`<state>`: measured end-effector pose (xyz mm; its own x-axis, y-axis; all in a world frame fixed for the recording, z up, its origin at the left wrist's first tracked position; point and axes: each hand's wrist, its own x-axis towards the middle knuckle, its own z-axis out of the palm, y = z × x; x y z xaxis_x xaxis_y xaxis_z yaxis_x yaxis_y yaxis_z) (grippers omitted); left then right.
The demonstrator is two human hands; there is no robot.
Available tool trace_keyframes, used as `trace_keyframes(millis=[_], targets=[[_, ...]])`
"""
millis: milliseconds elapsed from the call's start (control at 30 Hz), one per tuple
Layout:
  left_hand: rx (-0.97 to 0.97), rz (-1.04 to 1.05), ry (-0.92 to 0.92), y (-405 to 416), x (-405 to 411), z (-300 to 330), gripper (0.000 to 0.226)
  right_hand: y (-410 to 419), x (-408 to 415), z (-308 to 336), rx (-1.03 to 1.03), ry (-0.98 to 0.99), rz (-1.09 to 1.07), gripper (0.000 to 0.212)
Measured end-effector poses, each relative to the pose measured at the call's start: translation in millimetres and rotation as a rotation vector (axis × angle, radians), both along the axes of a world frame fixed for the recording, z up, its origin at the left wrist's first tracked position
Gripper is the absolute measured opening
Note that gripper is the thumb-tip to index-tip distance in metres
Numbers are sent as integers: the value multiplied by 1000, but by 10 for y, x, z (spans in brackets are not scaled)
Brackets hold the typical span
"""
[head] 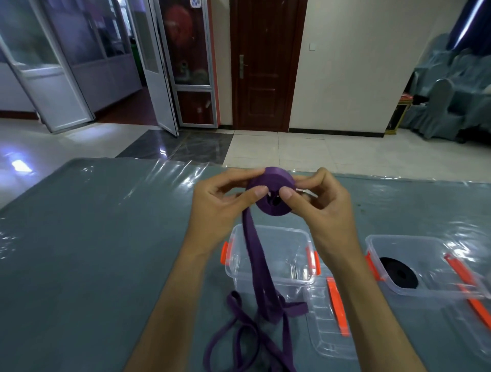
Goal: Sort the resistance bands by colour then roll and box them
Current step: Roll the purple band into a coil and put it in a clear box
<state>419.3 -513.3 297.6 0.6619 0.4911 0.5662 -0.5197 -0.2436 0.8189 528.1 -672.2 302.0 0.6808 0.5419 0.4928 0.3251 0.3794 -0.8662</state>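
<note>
Half-rolled purple band (272, 192), tail cut off

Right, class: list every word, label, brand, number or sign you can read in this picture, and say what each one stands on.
No text can be read.
Blue and white sign above the glass door: cut off by the frame edge and blurred, unreadable.
Purple resistance band, held by the left hand and right hand: no print shows.
Clear boxes and black roll: no labels show.
</note>
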Motion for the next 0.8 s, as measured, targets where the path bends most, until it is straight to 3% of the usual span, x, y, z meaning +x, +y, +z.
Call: trace_keyframes(millis=[100, 200, 333, 467, 567, 667, 800], targets=[[-32, 87, -4, -29, 16, -6, 28, -1, 22, 5, -31, -39, -14, 22], [-90, 45, -10, -88, 29, -44, 26, 29, 13, 2, 15, -98, -48, 30], [-90, 17, 5, -69, 23, -53, 27, 59, -31, -105, 17, 32, -7, 17], [-123, 73, -21, -131, 22, -65, 22, 25, -62, -66, -1, 67, 19, 24], [-151, -13, -6, -172, 31, -100, 25, 17, -55, -18, 33, -22, -49, 32], [-128, -68, 32, -142, 22, -97, 33, 8, -47, -36, 18, -23, -66, 22], [-84, 90, 29, -151, 27, -98, 26, -33, -13, 2, -72, 57, 33, 25]])
